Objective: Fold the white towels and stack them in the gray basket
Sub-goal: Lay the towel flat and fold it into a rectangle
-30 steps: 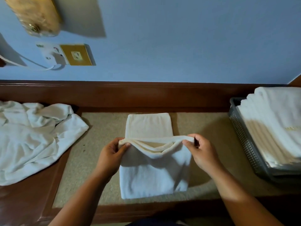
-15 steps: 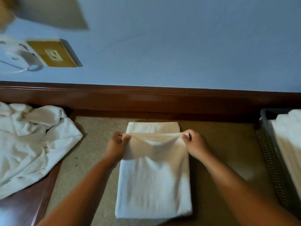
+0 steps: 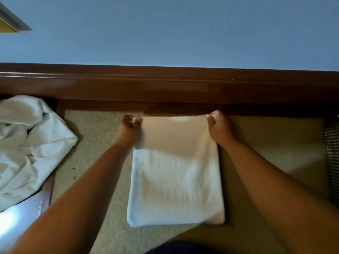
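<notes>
Lower centre, flat on the beige mat (image 3: pixel 95 162): folded white towel (image 3: pixel 176 180). At its far corners, upper middle of the frame: left hand (image 3: pixel 129 131) and right hand (image 3: pixel 219 128), each pinching the top layer's edge with curled fingers. Middle left: crumpled white towels (image 3: pixel 27 147). Right edge: sliver of the gray basket (image 3: pixel 333 162), apart from the folded towel. Beyond, across the frame: brown wooden rail (image 3: pixel 165 85), then blue wall (image 3: pixel 165 30).
</notes>
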Demonstrator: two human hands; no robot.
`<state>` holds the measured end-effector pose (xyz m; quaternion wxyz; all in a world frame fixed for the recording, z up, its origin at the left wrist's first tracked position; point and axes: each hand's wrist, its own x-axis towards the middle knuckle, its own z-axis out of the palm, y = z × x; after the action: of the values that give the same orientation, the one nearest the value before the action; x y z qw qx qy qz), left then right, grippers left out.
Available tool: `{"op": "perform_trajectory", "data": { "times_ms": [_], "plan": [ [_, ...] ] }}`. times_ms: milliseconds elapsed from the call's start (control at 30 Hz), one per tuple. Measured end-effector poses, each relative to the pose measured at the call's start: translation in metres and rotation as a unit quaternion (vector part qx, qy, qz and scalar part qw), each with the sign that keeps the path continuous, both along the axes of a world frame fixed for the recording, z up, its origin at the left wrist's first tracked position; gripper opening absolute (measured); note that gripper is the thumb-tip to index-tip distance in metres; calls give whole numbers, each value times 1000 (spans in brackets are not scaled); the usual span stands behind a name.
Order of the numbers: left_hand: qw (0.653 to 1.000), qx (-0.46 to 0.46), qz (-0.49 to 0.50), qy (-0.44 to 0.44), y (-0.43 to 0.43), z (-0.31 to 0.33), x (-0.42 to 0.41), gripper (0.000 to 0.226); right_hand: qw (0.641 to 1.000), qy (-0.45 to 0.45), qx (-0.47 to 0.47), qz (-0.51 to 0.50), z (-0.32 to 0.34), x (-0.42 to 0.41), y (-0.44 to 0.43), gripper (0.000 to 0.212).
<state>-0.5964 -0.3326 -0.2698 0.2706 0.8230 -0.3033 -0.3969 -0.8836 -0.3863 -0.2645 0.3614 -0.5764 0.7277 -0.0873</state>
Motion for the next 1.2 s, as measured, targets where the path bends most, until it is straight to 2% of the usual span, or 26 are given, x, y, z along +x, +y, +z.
{"op": "perform_trajectory", "data": {
  "times_ms": [200, 233, 300, 367, 400, 467, 533, 633, 700, 767, 800, 867, 967, 1033, 1100, 1167, 1200],
  "plan": [
    [996, -38, -6, -79, -1, 1, -9, 17, 997, 44, -45, -35, -5, 8, 8, 26],
    [996, -26, -11, -79, -1, 0, -9, 22, 998, 36, -36, -48, -4, 10, 10, 31],
    [996, 35, -51, -70, -3, 1, -8, 48, 997, -4, 26, -74, 3, 14, 14, 50],
    [993, 92, -75, -20, -8, 9, -2, 71, 983, -77, 103, -131, 12, 16, 13, 59],
    [991, 100, -76, 35, -10, 17, 2, 73, 969, -117, 137, -171, 19, 15, 11, 56],
    [978, 100, -97, 155, -11, 41, 9, 59, 944, -171, 188, -210, 36, 13, 7, 45],
    [967, 61, -149, 196, -6, 73, 12, 56, 947, -194, 181, -181, 64, 10, 7, 40],
    [966, -34, -182, 182, 15, 131, 11, 67, 954, -245, 98, -143, 125, -2, 19, 31],
    [954, -132, -197, 182, 38, 171, 11, 50, 948, -293, 19, -122, 168, -13, 40, 24],
    [933, -215, -227, 178, 73, 213, 12, 35, 950, -294, -85, -56, 208, -24, 73, 25],
    [921, -252, -250, 160, 95, 232, 12, 36, 950, -282, -137, -8, 227, -29, 95, 27],
    [896, -320, -299, 72, 132, 251, 14, 36, 936, -246, -232, 98, 245, -39, 137, 26],
    [840, -383, -365, -119, 192, 237, 14, 27, 893, -104, -360, 251, 223, -54, 204, 24],
    [824, -340, -403, -207, 232, 194, 13, 29, 886, -33, -345, 308, 178, -57, 244, 33],
    [837, -197, -438, -262, 277, 133, 11, 43, 913, 5, -233, 336, 122, -58, 285, 38],
    [850, -45, -452, -267, 312, 84, 7, 48, 938, 20, -128, 322, 74, -61, 316, 23],
    [863, 1, -433, -261, 323, 71, 5, 41, 948, 19, -108, 298, 58, -61, 326, 18]
  ]
}}
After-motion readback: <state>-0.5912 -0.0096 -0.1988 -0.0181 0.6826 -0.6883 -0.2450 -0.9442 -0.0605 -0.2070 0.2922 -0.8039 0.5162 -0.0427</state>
